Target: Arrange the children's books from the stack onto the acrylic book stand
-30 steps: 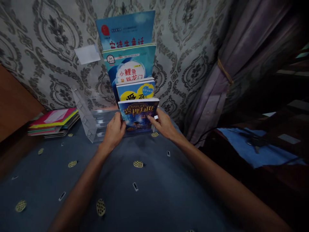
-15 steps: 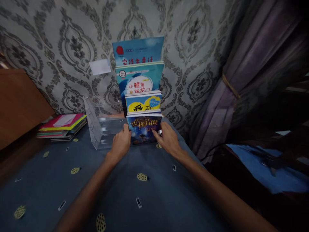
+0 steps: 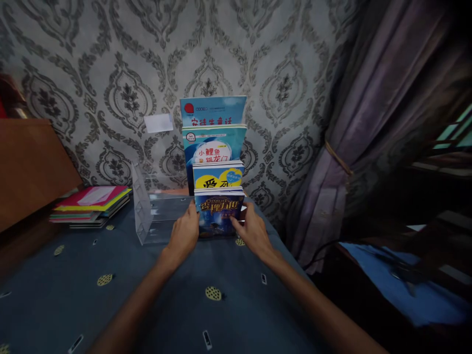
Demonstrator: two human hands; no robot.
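A dark blue book (image 3: 217, 227) with gold lettering stands upright at the front of a clear stepped book rack (image 3: 142, 216). My left hand (image 3: 185, 230) is closed on its left edge. On the right edge my right hand (image 3: 252, 230) grips the same book, thumb across the front cover. Behind it, rising in tiers, are a yellow-and-blue book (image 3: 211, 182), a teal book (image 3: 191, 147) with a white oval and a taller blue book (image 3: 221, 105) with red characters. White page edges show behind the front covers. My fingers behind the book are hidden.
A stack of colourful books and folders (image 3: 92, 199) lies left of the rack, beside a brown wooden panel (image 3: 33, 167). Patterned wallpaper with a white label (image 3: 158, 123) is behind. A tied curtain (image 3: 313, 196) hangs right; scissors (image 3: 403, 275) rest on blue material (image 3: 379, 290).
The view has tilted upward, so the rack, books and hands sit lower in the picture. Both hands keep their hold on the dark blue book, which shows little movement.
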